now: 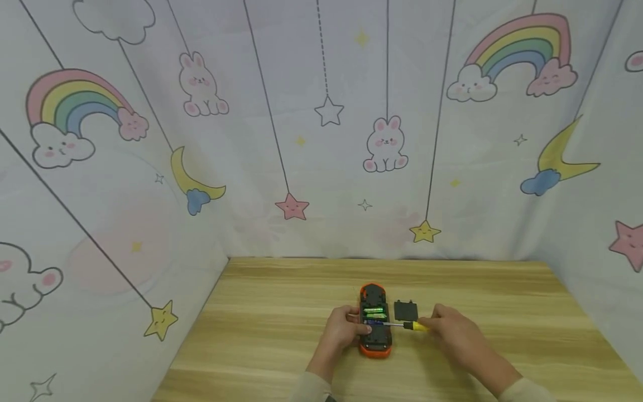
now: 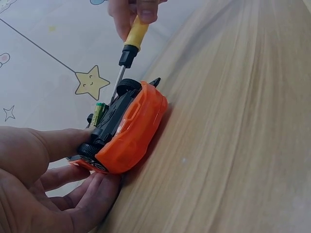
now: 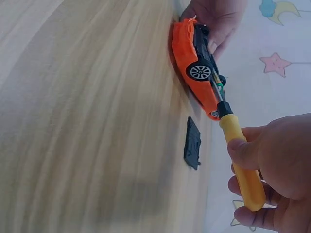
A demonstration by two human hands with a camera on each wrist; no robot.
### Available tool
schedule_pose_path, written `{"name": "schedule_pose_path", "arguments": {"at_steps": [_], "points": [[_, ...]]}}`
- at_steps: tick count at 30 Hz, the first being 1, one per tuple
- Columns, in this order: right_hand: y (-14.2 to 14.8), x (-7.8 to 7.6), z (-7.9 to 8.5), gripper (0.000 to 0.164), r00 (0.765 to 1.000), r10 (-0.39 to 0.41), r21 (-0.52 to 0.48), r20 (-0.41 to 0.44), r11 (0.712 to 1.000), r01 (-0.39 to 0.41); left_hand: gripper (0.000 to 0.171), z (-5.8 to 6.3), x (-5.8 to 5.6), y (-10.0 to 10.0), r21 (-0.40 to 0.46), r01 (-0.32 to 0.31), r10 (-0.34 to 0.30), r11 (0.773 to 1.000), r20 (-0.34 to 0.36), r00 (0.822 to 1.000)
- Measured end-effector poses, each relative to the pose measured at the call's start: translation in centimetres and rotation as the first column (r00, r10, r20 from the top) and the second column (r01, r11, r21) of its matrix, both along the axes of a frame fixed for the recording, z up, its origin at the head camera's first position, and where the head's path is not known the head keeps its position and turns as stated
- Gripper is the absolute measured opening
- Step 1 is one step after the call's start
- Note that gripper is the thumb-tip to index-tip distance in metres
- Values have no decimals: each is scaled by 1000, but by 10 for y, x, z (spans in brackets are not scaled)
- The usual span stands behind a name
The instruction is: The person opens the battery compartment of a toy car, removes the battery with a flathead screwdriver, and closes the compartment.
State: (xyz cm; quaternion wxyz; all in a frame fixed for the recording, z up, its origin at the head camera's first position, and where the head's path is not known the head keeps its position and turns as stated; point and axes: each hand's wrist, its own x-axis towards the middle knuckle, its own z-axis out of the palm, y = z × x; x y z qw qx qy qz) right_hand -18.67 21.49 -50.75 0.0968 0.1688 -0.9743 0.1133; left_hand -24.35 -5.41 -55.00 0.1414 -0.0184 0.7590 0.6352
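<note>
An orange toy car [image 1: 375, 353] lies upside down on the wooden table, its black underside facing up. Several batteries [image 1: 374, 310] show in its open compartment, green ones and a blue-purple one. My left hand [image 1: 342, 328] grips the car from the left side, thumb over the underside and fingers against the body. In my right hand [image 1: 454, 335] is a screwdriver [image 3: 243, 167] with a yellow handle and black collar. Its metal shaft reaches across the car's edge to the blue-purple battery. The tip is hidden in the compartment.
A black battery cover [image 1: 406, 311] lies flat on the table [image 1: 281, 296], just right of the car and close to the screwdriver. Behind and beside the table hangs a pale cloth [image 1: 341, 167] printed with rainbows, rabbits and stars.
</note>
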Motion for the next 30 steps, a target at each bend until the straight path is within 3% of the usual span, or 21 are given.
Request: {"name": "schedule_pose_path", "arguments": {"at_steps": [7, 20, 30], "points": [[-6, -4, 11, 35, 996, 52, 107, -69, 993, -44, 55, -1, 1, 0, -26, -1, 1, 1000, 7, 1000], [-11, -6, 27, 34, 999, 43, 135, 7, 990, -44, 54, 0, 1, 1, -49, 12, -11, 999, 25, 1000], [-14, -15, 45, 30, 995, 93, 234, 19, 968, -95, 54, 3, -1, 0, -45, 12, -11, 999, 16, 1000]]}}
